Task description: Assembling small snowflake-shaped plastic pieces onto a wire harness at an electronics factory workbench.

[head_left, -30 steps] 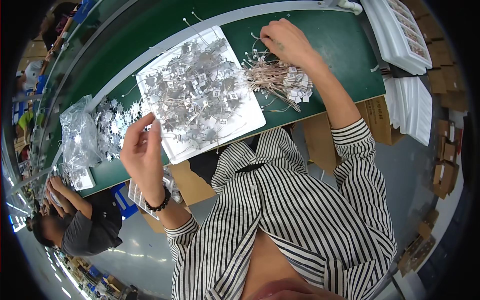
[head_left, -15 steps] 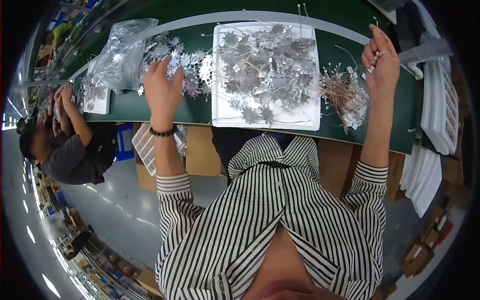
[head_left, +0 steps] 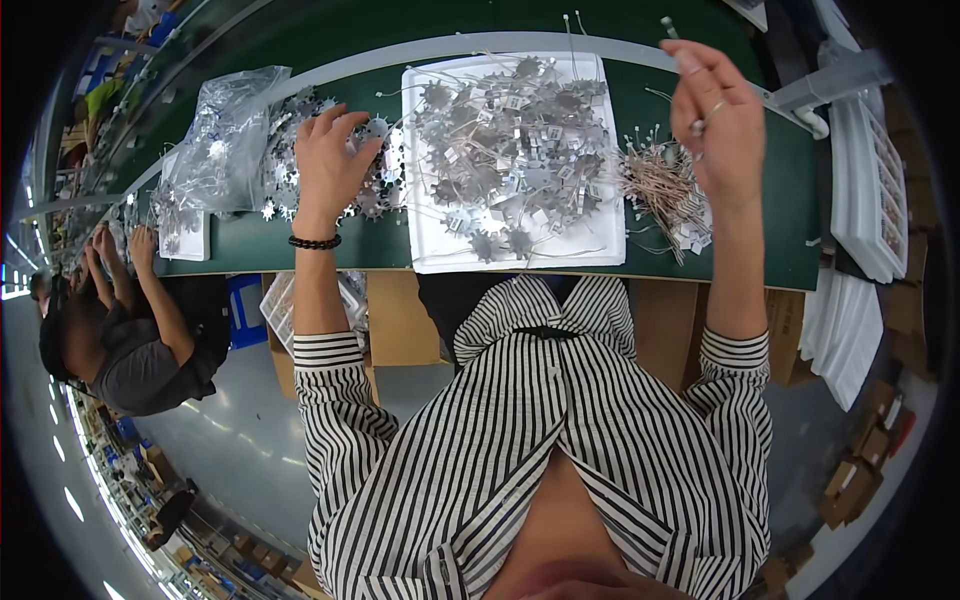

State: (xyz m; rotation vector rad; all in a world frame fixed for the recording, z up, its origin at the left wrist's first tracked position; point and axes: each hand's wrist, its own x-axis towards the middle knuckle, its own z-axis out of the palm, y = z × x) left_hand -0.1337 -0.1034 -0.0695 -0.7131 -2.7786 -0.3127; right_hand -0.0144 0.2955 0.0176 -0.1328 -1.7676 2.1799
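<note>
My left hand (head_left: 330, 165) is over a pile of flat silver star-shaped metal pieces (head_left: 283, 172), thumb and fingers apart with nothing visible between them. My right hand (head_left: 718, 125) is raised above the right side of the bench, thumb and forefinger pinched on a thin wire lead; its small end (head_left: 668, 27) sticks out past the fingertips. Another small whitish bit (head_left: 697, 127) shows by the curled fingers. Between the hands, a white foam tray (head_left: 418, 258) is heaped with star pieces with wires and white tags (head_left: 515, 150). Under the right wrist lies a bundle of brownish wire leads (head_left: 660, 190).
A clear plastic bag (head_left: 222, 145) lies left of the star pile, beside a smaller white tray (head_left: 185, 245). White foam trays (head_left: 868, 190) are stacked at the right end of the green bench (head_left: 760, 255). A co-worker in a dark shirt (head_left: 150, 370) works at the far left.
My right hand has moved left with the wire lead. My left hand has stayed over the star pieces, its thumb spread wider to the side. The whole view has shifted slightly.
</note>
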